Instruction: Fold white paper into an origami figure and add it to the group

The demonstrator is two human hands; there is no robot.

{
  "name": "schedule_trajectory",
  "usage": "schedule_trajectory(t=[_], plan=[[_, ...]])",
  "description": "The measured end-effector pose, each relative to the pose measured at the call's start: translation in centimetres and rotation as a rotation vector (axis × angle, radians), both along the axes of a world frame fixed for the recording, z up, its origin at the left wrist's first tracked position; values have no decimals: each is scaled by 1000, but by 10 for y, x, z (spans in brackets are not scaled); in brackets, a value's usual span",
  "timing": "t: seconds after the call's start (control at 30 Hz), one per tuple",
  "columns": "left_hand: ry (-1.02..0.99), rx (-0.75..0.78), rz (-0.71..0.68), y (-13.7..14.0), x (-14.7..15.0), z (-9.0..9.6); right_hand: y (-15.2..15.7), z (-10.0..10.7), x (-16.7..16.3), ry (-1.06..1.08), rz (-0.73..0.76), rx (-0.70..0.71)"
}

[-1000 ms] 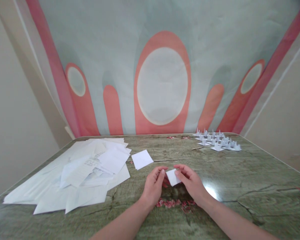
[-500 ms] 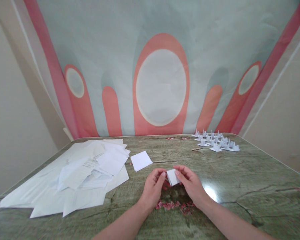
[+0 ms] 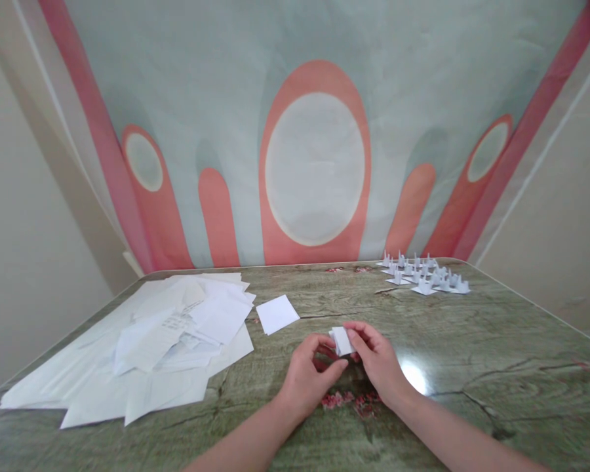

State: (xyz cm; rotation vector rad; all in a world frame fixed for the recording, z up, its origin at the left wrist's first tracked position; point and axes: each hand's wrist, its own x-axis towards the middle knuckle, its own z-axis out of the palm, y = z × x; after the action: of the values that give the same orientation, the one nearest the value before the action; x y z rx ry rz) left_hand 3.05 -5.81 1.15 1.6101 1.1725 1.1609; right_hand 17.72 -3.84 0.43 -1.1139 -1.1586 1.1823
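A small square of white paper (image 3: 343,341), folded into several layers, is above the table in front of me. My right hand (image 3: 373,357) pinches its right side, with the thumb on top and the other fingers partly hidden behind it. My left hand (image 3: 311,373) is at the paper's left edge. Its fingertips are against or just behind that edge, and its thumb stretches below the lower edge, apart from the fingers. Whether the left fingertips press on the paper is hard to see.
Loose white sheets (image 3: 177,341), some printed, cover the table's left side in a spread pile. Flat white paper squares (image 3: 277,314) lie beyond my left hand. Several small folded paper figures (image 3: 425,275) stand at the back right. A patterned backdrop (image 3: 314,164) rises behind the table (image 3: 496,367).
My left thumb has come off the paper's face and moved down and right. The folded paper has shifted slightly right and turned a little, still in my right hand.
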Motion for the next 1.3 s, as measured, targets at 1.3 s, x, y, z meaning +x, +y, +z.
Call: schedule_trajectory(t=[1.3], plan=[[-198, -158, -47, 9, -2, -9, 0, 0, 2, -85, 19, 52]])
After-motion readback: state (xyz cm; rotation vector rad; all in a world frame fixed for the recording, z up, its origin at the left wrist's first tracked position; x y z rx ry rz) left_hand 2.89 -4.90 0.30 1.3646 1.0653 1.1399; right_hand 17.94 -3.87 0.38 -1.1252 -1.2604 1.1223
